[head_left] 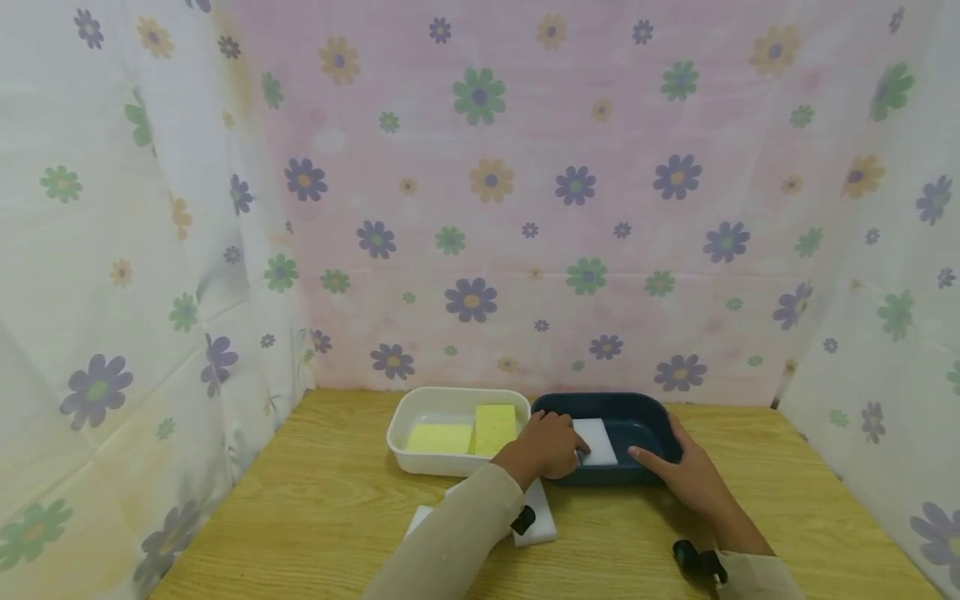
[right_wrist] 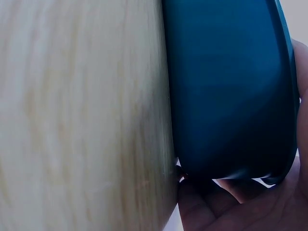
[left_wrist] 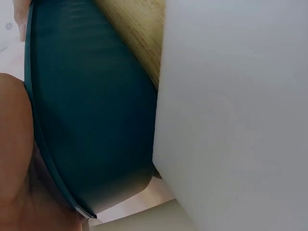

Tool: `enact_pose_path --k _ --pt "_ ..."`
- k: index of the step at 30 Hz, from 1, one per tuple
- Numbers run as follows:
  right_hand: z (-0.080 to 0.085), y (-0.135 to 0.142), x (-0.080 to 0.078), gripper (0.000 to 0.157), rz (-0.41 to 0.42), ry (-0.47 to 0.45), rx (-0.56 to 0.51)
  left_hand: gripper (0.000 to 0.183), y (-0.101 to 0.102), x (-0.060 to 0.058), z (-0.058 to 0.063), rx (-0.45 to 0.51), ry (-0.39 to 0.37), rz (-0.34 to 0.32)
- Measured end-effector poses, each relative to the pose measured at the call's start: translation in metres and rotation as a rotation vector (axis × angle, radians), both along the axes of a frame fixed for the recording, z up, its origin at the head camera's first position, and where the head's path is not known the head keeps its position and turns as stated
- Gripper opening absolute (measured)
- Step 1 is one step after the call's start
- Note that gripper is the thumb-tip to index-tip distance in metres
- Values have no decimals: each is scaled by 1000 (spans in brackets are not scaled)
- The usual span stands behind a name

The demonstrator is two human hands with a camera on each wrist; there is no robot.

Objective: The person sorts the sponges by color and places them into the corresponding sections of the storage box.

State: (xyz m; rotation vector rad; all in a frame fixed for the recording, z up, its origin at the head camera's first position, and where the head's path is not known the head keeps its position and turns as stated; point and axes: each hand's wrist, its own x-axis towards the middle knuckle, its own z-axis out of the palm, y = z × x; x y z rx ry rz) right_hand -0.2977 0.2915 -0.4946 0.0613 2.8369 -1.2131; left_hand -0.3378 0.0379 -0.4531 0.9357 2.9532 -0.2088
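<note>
A white sponge (head_left: 596, 441) lies inside the dark blue tray (head_left: 643, 475), toward its left side. My left hand (head_left: 546, 444) reaches over the tray's front left rim, its curled fingers at the sponge's left edge; part of the fingers is hidden behind the hand. My right hand (head_left: 693, 472) grips the tray's right end, thumb over the rim and fingers along the outside. In the right wrist view, fingers (right_wrist: 202, 207) wrap around the end of the tray (right_wrist: 231, 96). The left wrist view shows the tray's outer wall (left_wrist: 91, 106) beside the hand.
A white tray (head_left: 427, 463) stands to the left, with two yellow sponges (head_left: 495, 427) in it. More white sponges (head_left: 542, 521) lie on the wooden table (head_left: 322, 492) in front, partly under my left forearm. A flowered curtain (head_left: 525, 250) encloses the back and sides.
</note>
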Motion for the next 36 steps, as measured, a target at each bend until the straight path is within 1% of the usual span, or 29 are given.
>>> enact_pose_path --k 2,5,8,10,12,14,17,20,23,25,27,31,34,36 --pt "0 0 0 119 3 2 -5 36 -2 -1 1 28 -15 -1" --pt "0 1 -1 119 -2 3 -2 33 -7 -1 2 75 -15 -18" --pt "0 1 -1 119 -6 -3 10 31 -17 2 6 137 20 -44" --pt "-1 1 0 120 -6 -6 14 30 -28 7 12 186 45 -54" --pt "-1 2 1 119 -6 -8 14 29 -44 17 19 241 70 -59" --pt "-1 3 1 119 -6 -8 14 28 -62 28 27 310 75 -48" --pt "-1 3 2 119 -5 -9 17 25 -93 48 37 396 57 -15" --pt "0 3 2 119 -1 -9 19 24 -127 68 44 452 18 32" --pt "2 2 1 119 2 -7 14 30 -161 86 48 493 -54 66" --pt "4 1 0 119 4 -4 20 38 -181 95 48 521 -130 68" --pt "5 1 -1 118 9 0 24 50 -199 101 45 549 -229 66" --pt "5 2 -1 118 9 -3 35 74 -221 105 37 575 -419 78" --pt "4 1 0 118 10 -13 36 85 -229 104 32 567 -526 116" --pt "4 0 1 118 14 -15 34 89 -233 102 29 545 -566 133"
